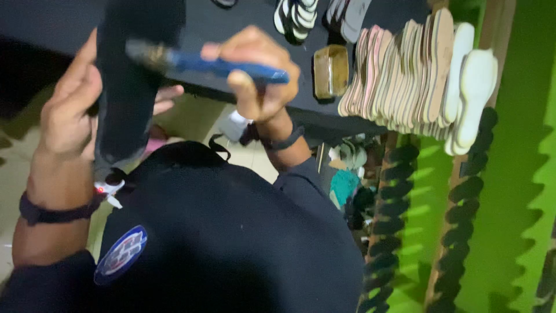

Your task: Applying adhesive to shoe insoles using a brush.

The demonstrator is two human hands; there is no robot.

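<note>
My left hand (72, 107) grips a long black shoe sole (130, 81), held upright in front of my chest. My right hand (258, 72) is closed around the blue handle of a brush (208, 65). The brush's dirty bristle end rests against the sole's upper part. Both wrists wear dark bands. My dark shirt (231, 232) with a round blue and white badge fills the lower middle of the view.
A dark worktable (243, 23) lies ahead with a small brown tin (331, 71) on it. A row of pale insoles (417, 75) stands on edge at the right. Striped soles (295, 17) lie farther back. Green racks with black notched strips (463, 208) run along the right.
</note>
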